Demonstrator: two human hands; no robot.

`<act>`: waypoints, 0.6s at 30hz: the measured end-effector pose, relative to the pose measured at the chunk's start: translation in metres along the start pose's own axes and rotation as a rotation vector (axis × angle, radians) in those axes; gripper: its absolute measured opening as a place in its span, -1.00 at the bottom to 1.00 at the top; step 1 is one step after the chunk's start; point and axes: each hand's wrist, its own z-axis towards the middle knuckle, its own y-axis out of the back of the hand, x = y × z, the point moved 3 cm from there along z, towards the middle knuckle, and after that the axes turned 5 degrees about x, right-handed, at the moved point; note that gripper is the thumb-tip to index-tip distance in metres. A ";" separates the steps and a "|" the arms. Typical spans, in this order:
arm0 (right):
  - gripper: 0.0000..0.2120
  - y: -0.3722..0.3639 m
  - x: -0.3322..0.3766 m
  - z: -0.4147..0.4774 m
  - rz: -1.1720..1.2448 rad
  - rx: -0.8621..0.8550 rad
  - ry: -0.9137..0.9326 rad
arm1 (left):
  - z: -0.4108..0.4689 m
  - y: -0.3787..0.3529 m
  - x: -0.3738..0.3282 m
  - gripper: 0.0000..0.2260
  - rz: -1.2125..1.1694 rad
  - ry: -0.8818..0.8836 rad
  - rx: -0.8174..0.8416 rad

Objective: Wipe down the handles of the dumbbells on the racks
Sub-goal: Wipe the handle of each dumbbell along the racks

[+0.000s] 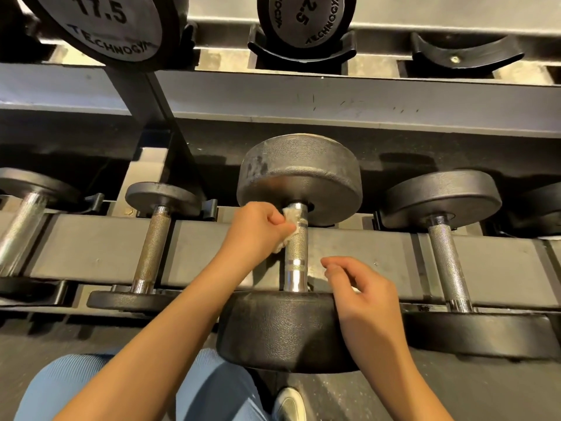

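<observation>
left grip: fingers curled, clamped on a crumpled white wipe, pressing it to the 9 o'clock side of the knurled handle, near the handle's far end.
right grip: fingers loosely curled and apart, holding nothing, at 4 o'clock from the handle, over the rim of the near head. cannot tell whether it touches the head.
the handle belongs to the big middle dumbbell, with its far head at 12 o'clock. the dumbbell lies across the lower rack rail.
slim dumbbell beside it at 9 o'clock; mid-size dumbbell at 3 o'clock, apart from it.
upper shelf at 12 o'clock: head marked 17.5, head marked 2.5, black cradle.
at 6 o'clock: blue trouser legs and a white shoe.
</observation>
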 end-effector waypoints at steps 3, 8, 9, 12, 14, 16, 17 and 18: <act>-0.77 0.000 0.001 0.000 -0.011 0.008 0.005 | -0.011 -0.001 0.007 -0.79 0.094 0.037 0.121; -0.78 0.000 0.002 0.000 -0.034 0.007 -0.002 | -0.016 -0.005 0.008 -0.79 0.104 0.067 0.101; -0.79 0.000 0.001 0.000 -0.047 0.009 -0.009 | -0.014 -0.004 0.005 -0.80 0.066 0.051 0.048; -0.79 -0.001 -0.002 0.001 -0.088 0.023 -0.033 | -0.007 -0.001 -0.002 -0.80 0.018 0.028 -0.001; -0.79 -0.001 -0.002 0.002 -0.089 0.029 -0.045 | -0.006 0.000 -0.002 -0.80 0.041 0.031 0.033; -0.81 -0.001 -0.002 0.002 -0.062 0.034 -0.049 | -0.010 -0.001 0.001 -0.80 0.076 0.046 0.068; -0.81 -0.001 -0.001 0.002 -0.047 0.036 -0.046 | -0.014 -0.002 0.003 -0.80 0.091 0.057 0.092; -0.80 -0.002 -0.001 0.002 -0.037 0.035 -0.043 | -0.017 -0.003 0.005 -0.80 0.103 0.065 0.123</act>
